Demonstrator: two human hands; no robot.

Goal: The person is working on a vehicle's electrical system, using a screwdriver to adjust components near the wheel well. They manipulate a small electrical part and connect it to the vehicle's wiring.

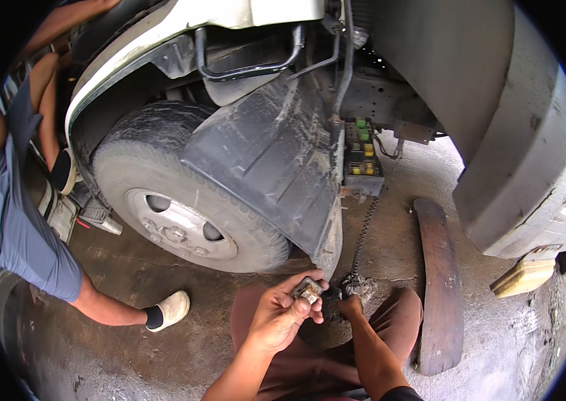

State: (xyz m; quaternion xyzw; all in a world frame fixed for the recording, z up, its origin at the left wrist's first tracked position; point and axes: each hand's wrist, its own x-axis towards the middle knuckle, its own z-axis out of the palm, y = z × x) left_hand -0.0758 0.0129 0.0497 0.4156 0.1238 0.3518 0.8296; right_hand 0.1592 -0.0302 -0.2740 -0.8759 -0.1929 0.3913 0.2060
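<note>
My left hand is raised above my knees, with thumb and fingers closed on a small block-shaped part with a grey casing and a rusty, metallic face. Lower and to the right, my right hand is closed beside a dirty, greyish connector-like lump. What its fingers hold is mostly hidden. A dark ribbed cable runs from that lump up to a fuse box with green and yellow fuses, which stands uncovered on the vehicle's side. Behind my left hand hangs a black, dusty mudguard.
A truck wheel sits left of the mudguard. A long, worn curved plank lies on the floor by my right knee. At the right are a large grey body panel and a yellowish block. Another person's leg stands at the left.
</note>
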